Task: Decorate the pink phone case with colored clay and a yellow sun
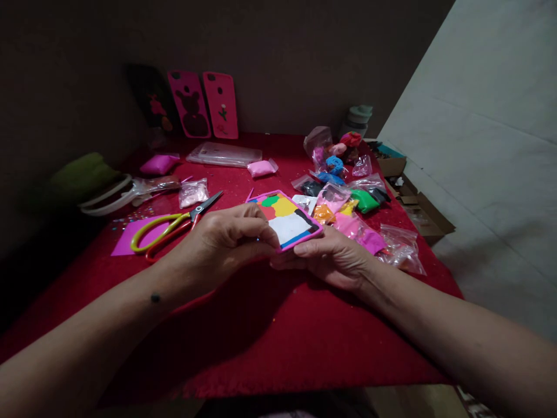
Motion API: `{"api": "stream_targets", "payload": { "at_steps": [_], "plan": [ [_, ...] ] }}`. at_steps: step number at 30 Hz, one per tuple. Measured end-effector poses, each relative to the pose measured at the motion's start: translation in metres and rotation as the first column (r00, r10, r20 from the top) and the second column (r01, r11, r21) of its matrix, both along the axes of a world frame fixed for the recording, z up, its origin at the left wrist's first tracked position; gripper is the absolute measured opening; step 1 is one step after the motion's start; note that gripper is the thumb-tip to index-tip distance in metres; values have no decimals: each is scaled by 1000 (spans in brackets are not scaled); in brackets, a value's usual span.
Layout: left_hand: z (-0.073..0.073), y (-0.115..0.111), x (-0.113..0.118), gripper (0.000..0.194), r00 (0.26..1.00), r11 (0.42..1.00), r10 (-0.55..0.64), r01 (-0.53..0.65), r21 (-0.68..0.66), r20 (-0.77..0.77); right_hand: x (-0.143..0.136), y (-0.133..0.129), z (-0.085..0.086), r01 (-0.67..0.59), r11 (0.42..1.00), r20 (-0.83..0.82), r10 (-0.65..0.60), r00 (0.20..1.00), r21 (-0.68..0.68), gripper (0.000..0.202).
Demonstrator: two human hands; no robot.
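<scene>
Bare forearms [102, 337], dark left-wrist spot [155, 298]

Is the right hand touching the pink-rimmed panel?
Touching. The head view shows the right hand gripping the pink-rimmed panel, thumb against its near edge.

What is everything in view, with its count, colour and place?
Tablecloth: 1, red, underneath
Colour-patched phone case: 1, multicoloured, pink rim, centre
Decorated phone cases: 3, one dark, two pink, upright at back
Clear phone cases: count unclear, transparent, far side
Scissors: 1, yellow-and-red handles, left
Sheet: 1, pink, under scissors
Packets: 2, pink, beside clear cases
Small bag: 1, pale pink, by scissors
Clay bags: many, multicoloured, right
Specks: many, multicoloured, near sheet
Bundle: 1, green, blurred, far left
Bottle: 1, pale, back right
Cardboard boxes: count unclear, brown, right of tablecloth
Left hand: 1, bare, at case's left
Right hand: 1, bare, holding case's near edge
</scene>
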State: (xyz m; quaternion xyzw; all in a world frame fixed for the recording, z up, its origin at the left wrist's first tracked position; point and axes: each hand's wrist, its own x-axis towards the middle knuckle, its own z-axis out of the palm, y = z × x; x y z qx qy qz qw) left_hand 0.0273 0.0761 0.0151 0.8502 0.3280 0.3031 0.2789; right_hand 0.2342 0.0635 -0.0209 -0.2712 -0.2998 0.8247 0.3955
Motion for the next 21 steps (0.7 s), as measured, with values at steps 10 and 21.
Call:
{"api": "stream_targets", "payload": {
  "at_steps": [10,21],
  "plan": [
    [8,-4,2,12,997,999,19,-15,46,-71,-1,0,2,-6,1000,11,6,1000,-2,41],
    [-2,30,-3,16,712,514,659,-191,-837,242,-3,-2,3,84,996,-6,-83,996,18,47]
  ]
}}
